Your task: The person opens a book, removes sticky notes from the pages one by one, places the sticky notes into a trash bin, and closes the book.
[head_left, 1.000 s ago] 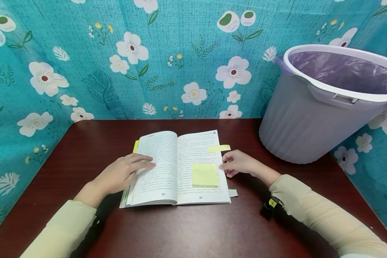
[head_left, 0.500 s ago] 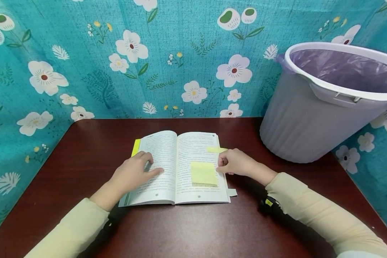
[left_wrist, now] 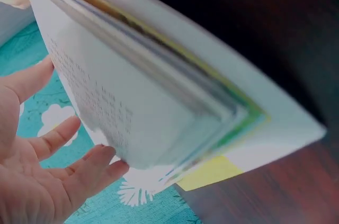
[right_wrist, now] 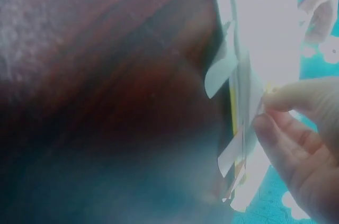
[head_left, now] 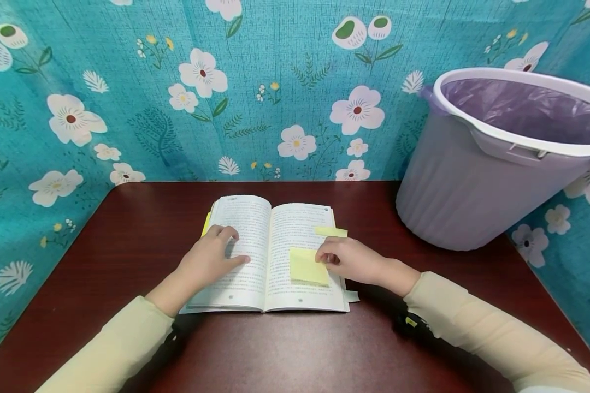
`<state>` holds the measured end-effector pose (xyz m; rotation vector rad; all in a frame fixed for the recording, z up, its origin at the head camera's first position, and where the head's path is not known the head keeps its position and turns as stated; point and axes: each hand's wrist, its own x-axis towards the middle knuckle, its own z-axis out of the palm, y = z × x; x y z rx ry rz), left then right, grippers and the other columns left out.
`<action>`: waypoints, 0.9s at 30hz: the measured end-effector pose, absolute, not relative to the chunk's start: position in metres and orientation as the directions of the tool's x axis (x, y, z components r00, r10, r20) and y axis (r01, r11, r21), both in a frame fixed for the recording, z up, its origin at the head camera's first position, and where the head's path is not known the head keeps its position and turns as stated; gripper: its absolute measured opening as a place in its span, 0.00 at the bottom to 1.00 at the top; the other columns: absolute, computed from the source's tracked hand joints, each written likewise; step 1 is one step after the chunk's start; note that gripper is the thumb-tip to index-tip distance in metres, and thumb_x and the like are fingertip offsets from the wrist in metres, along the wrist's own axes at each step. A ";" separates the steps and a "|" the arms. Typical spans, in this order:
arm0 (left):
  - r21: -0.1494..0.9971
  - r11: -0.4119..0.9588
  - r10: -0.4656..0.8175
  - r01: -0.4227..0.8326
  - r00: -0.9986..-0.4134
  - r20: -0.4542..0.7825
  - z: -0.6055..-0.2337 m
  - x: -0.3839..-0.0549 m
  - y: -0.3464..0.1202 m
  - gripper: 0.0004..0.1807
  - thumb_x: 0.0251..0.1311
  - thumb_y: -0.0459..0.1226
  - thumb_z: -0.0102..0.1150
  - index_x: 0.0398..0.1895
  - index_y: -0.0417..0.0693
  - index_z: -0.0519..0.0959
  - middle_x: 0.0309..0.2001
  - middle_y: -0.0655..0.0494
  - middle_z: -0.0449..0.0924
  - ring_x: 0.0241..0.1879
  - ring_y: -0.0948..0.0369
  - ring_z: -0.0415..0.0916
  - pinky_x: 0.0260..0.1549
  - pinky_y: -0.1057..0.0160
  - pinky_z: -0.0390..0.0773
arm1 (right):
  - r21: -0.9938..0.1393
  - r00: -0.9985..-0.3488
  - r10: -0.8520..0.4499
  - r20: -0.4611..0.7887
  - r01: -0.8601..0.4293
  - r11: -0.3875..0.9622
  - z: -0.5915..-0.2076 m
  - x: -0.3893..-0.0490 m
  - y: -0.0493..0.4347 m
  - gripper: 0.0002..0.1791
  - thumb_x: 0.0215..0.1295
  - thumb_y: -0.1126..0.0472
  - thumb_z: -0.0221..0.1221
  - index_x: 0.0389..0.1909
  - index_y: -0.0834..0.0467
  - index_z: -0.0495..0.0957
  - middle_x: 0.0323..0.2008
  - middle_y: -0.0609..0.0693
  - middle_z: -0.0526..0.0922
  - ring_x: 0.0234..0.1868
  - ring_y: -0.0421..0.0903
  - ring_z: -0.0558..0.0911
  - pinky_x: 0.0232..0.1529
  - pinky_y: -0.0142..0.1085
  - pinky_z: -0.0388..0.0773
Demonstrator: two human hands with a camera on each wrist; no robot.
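Note:
An open book (head_left: 248,218) lies on the table, its printed pages facing up. On its right page is a square yellow sticky note (head_left: 305,267). My right hand (head_left: 356,261) is over that page, thumb and curled fingers pinching at the note's right edge. In the right wrist view a bit of yellow shows by the tip of the index finger (right_wrist: 288,97). My left hand (head_left: 207,255) rests on the left page, fingers relaxed and thumb spread toward the spine. The left wrist view shows its fingers (left_wrist: 58,134) against the page's printed side.
A yellow tab (head_left: 331,232) and a pale tab (head_left: 352,296) stick out from the book's right edge. A grey bin (head_left: 462,185) with a purple liner stands at the back right of the dark wooden table (head_left: 285,355). Behind hangs a teal floral cloth (head_left: 255,71).
My right hand has moved left from the book's right edge onto the sticky note. The left hand has shifted slightly right on its page, its thumb spreading toward the spine.

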<state>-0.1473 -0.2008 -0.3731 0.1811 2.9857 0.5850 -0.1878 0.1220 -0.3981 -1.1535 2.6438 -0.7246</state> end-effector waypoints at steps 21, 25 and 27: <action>0.447 0.811 0.468 0.378 -0.877 -0.107 -0.380 -0.138 -0.176 0.29 0.67 0.31 0.64 0.71 0.43 0.72 0.71 0.42 0.70 0.74 0.37 0.58 0.72 0.41 0.55 | -0.418 -0.638 -0.766 0.082 -0.719 0.555 -0.391 -0.166 0.112 0.19 0.60 0.46 0.74 0.44 0.53 0.84 0.35 0.42 0.78 0.36 0.40 0.78 0.40 0.32 0.77; 0.436 0.804 0.506 0.403 -0.850 -0.147 -0.379 -0.135 -0.174 0.35 0.63 0.43 0.72 0.73 0.50 0.72 0.74 0.41 0.65 0.74 0.29 0.50 0.65 0.37 0.66 | -0.391 -0.641 -0.762 0.088 -0.726 0.566 -0.394 -0.165 0.112 0.22 0.57 0.45 0.75 0.46 0.53 0.84 0.36 0.42 0.78 0.35 0.40 0.76 0.38 0.32 0.76; 0.414 0.816 0.510 0.404 -0.840 -0.186 -0.379 -0.134 -0.173 0.40 0.60 0.48 0.74 0.75 0.55 0.70 0.76 0.41 0.61 0.73 0.23 0.43 0.57 0.34 0.73 | -0.384 -0.637 -0.765 0.096 -0.733 0.562 -0.395 -0.164 0.111 0.23 0.56 0.45 0.76 0.47 0.53 0.83 0.37 0.42 0.78 0.35 0.40 0.76 0.38 0.32 0.75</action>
